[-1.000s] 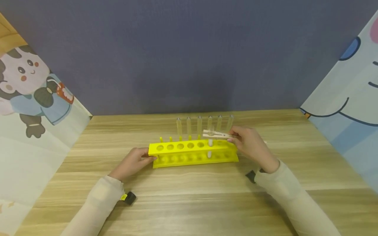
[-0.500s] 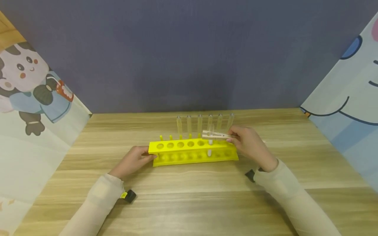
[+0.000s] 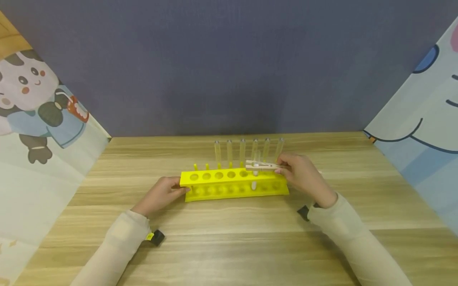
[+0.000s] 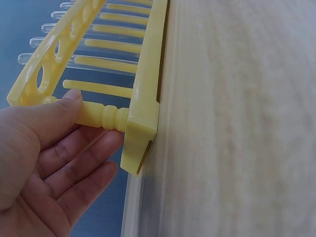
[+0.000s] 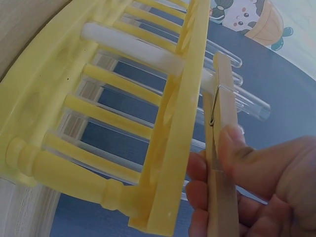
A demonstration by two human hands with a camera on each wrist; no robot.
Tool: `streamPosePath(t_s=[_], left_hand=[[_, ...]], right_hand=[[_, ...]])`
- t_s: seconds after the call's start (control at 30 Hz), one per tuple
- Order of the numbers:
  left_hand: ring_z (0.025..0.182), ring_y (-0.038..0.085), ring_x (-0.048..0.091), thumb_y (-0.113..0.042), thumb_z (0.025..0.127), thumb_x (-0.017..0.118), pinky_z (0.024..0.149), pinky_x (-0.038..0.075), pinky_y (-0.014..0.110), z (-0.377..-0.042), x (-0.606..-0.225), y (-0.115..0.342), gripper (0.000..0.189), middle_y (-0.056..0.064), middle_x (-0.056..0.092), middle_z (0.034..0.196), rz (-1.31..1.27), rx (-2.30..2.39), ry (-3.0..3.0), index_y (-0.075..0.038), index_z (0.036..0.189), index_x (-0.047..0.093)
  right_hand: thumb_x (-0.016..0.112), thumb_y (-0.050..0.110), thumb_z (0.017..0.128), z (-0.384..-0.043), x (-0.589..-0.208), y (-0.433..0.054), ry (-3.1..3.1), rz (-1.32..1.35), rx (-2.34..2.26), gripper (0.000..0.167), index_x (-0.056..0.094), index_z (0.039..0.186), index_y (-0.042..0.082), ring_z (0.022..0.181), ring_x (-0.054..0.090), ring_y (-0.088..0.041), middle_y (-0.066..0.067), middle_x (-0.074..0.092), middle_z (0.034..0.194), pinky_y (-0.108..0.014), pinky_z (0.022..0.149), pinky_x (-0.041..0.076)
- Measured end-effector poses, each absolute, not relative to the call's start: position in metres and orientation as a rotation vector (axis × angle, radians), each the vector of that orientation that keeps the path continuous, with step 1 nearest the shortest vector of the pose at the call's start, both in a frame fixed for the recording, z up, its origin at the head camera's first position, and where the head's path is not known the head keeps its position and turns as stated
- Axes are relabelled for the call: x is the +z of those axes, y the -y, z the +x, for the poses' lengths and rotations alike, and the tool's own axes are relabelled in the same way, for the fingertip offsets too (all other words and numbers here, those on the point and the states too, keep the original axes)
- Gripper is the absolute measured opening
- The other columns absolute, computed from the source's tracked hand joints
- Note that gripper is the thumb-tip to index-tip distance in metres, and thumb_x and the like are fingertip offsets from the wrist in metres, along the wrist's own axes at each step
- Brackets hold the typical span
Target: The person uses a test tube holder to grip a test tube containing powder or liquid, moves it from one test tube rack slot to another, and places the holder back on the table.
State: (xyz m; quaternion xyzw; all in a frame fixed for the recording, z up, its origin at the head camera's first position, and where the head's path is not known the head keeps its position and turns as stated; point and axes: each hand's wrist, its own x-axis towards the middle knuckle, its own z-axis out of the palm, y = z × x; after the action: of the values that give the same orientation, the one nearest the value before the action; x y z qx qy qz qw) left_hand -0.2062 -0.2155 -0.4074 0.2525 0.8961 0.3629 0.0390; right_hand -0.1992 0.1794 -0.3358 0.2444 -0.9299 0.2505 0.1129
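A yellow test tube rack (image 3: 214, 178) stands on the table. In the left wrist view, my left hand (image 4: 54, 158) grips the rack's left end post (image 4: 91, 113) with thumb and fingers. My right hand (image 3: 304, 174) holds a wooden test tube clamp (image 3: 262, 165), thumb on one arm and fingers along the other. The clamp's front end is around the upper part of a glass test tube (image 5: 254, 104). That tube stands in a rack hole, its lower part filled with white material (image 5: 131, 48). The right wrist view does not show how tightly the clamp holds the glass.
Several upturned clear test tubes (image 3: 242, 149) sit on pegs along the rack's rear side. Left of the white-filled tube, several rack holes (image 3: 218, 175) show in the top bar. A dark panel (image 3: 229, 79) rises behind the wooden table (image 3: 229, 246).
The clamp has come slightly lower, closer to the rack's top bar. My left hand keeps its grip on the rack's end, and the white-filled tube stays in the same hole.
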Motion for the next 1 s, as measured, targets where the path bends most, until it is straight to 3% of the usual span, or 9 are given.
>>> streamPosePath(t_s=[0.5,1.0], left_hand=[[0.101,0.021,0.064,-0.016,0.09,0.064,0.088,0.053,0.041,-0.2032,-0.4061,0.2163,0.023,0.006,0.068,0.112,0.787,1.128,-2.749,-0.008,0.112,0.067],[0.101,0.019,0.064,-0.015,0.09,0.065,0.09,0.052,0.041,-0.2034,-0.4072,0.2165,0.023,0.004,0.068,0.112,0.778,1.119,-2.759,-0.009,0.112,0.067]], right_hand=[[0.073,0.004,0.08,-0.1992,-0.338,-0.1792,2.766,0.722,0.747,0.012,0.062,0.083,0.004,0.058,0.043,-0.013,-0.004,0.063,0.072,-0.028,0.055,0.04],[0.073,0.005,0.08,-0.2003,-0.3401,-0.1786,2.785,0.72,0.744,0.012,0.061,0.084,0.005,0.058,0.041,-0.013,-0.003,0.06,0.071,-0.028,0.054,0.037]])
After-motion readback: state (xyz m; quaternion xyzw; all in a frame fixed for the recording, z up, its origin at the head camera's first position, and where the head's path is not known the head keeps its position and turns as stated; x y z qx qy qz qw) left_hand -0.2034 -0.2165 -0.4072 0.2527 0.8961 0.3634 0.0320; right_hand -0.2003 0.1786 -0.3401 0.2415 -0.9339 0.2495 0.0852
